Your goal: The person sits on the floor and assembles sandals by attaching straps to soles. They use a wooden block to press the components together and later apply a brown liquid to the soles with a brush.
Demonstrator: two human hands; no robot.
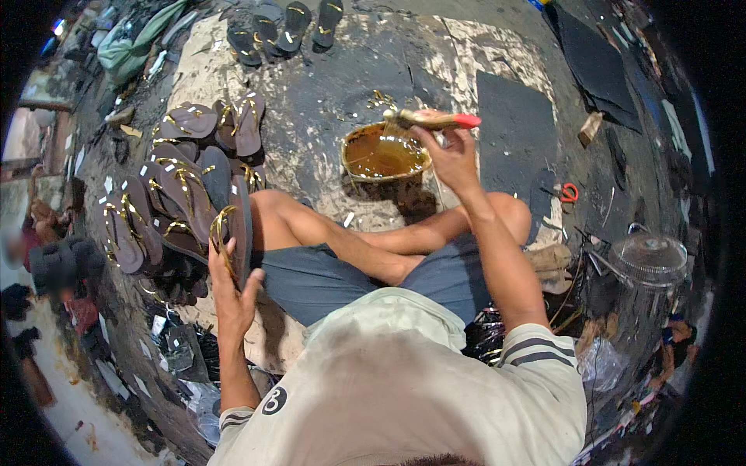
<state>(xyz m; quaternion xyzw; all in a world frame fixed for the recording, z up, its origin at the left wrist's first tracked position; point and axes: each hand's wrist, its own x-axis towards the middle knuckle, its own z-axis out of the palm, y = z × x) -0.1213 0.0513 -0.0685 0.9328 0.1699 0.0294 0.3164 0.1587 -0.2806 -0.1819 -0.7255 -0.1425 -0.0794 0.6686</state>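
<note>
My left hand (231, 299) holds a brown sandal (245, 213) with gold straps, tilted up on its edge beside my left knee. Its fingers reach in at the strap side, while the thumb lies along the sole. In my right hand (454, 161) is a brush (437, 119) with a red-tipped handle, held level above a bowl. Thin strands of liquid hang from its bristle end. Amber, glossy liquid (381, 160), like glue, partly fills the bowl (346, 172), whose rim is stained.
Brown sandals (175, 190) with gold straps are piled at the left. Several darker sandals (294, 27) lie at the far edge of the stained board (303, 101). Dark sheets (513, 116) lie at the right, near orange-handled scissors (569, 193) and a fan (649, 260).
</note>
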